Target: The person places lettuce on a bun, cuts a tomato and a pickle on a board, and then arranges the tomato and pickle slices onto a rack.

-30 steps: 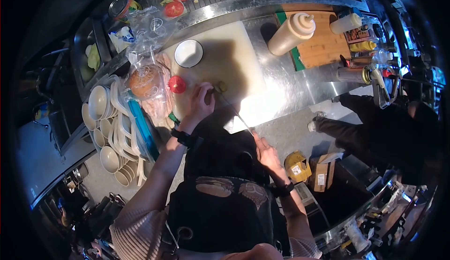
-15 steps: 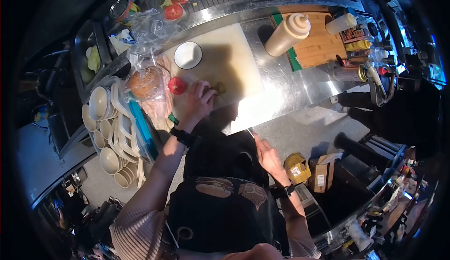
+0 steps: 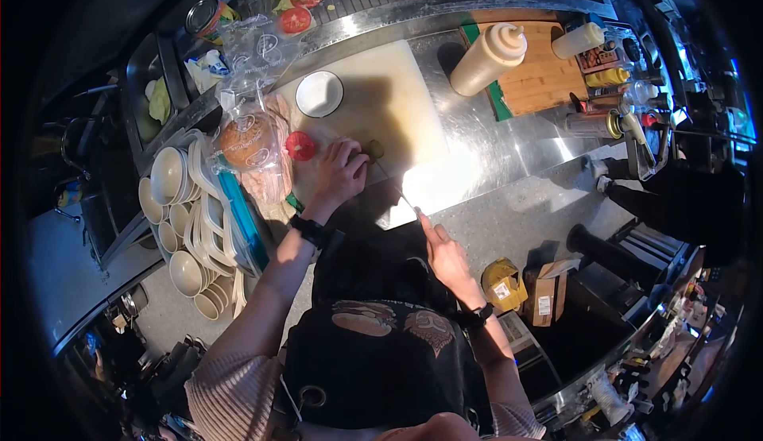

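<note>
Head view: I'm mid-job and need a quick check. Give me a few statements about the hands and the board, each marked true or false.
1. The right hand holds the knife. True.
2. The white dish rests on the white board. True.
3. The left hand grips the white dish. False: it is down by the pickle, apart from the dish.
4. The tomato lies to the right of the pickle in the picture. False: it lies to the left of it.
5. The bun shows through clear plastic. True.
6. The knife is in the left hand. False: the left hand holds no knife.
</note>
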A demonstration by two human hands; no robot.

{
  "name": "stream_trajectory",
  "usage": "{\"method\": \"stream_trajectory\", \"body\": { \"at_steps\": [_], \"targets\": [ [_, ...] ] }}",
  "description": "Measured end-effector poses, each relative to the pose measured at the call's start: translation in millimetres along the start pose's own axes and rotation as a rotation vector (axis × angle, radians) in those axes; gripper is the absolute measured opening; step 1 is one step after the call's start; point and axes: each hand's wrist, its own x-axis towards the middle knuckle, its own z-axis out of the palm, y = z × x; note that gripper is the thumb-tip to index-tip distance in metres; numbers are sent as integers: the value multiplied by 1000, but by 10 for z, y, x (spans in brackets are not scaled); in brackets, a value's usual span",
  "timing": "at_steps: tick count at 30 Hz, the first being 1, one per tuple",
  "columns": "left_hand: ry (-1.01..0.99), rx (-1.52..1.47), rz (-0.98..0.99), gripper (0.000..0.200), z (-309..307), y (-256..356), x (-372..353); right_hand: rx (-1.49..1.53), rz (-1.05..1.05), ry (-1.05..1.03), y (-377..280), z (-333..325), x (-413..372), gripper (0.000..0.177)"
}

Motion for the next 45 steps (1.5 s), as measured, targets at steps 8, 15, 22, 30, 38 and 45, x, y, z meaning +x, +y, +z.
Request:
{"method": "stream_trajectory", "body": {
  "at_steps": [8,15,22,30,38,45],
  "targets": [
    [36,-147,-115,10,-143,34,24,-81,32,36,-29,-321,261,59],
    [30,-267,-220,8,-71,-75,75,-269,-126,237,151,-136,1230,71],
    [-49,-305,-191,11,-54,-115,182,-452,-265,361,53,3,1721,47],
    [33,-264,-123,15,118,-172,217,-312,-447,620,-77,282,1886,27],
    [3,-374,-50,18,83,-112,309,101,-394,509,-206,411,2032,11],
    [4,-402,-21,23,71,-208,316,-17,-344,498,-344,134,1856,12]
  ]
}}
